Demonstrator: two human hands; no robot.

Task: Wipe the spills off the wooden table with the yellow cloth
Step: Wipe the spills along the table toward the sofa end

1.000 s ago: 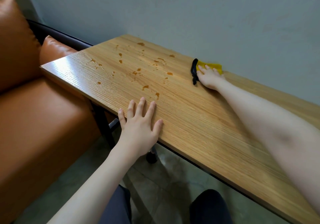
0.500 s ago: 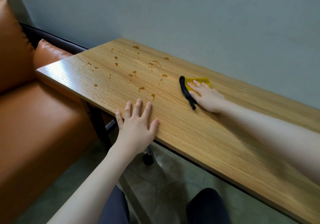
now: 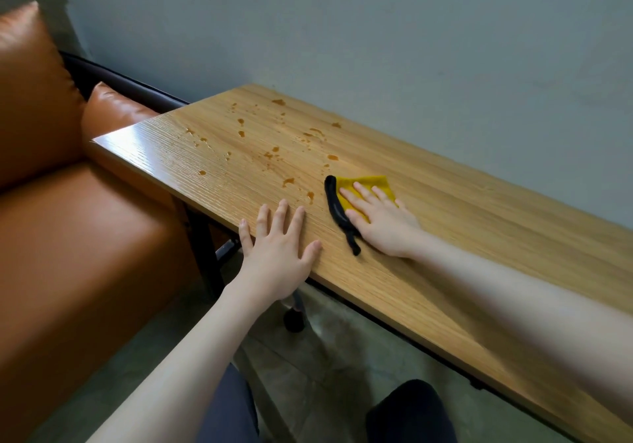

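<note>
Right hand point(image 3: 383, 225): fingers straight, pressing flat on the yellow cloth point(image 3: 368, 187).
Left hand point(image 3: 279, 249): fingers spread flat on the surface point(image 3: 479, 237) edge.
Yellow cloth: on the surface, just right of the spills point(image 3: 274, 151).
Sofa point(image 3: 68, 220): left of the surface.

An orange-brown leather sofa point(image 3: 68, 230) filled the left of the frame, its back cushion point(image 3: 30, 93) rising at upper left beside a dark frame rail point(image 3: 120, 81). A plain grey-blue wall point(image 3: 376, 31) ran across the top. Below lay a grey floor point(image 3: 329, 346), with dark-trousered knees point(image 3: 411, 411) at the bottom edge.
</note>
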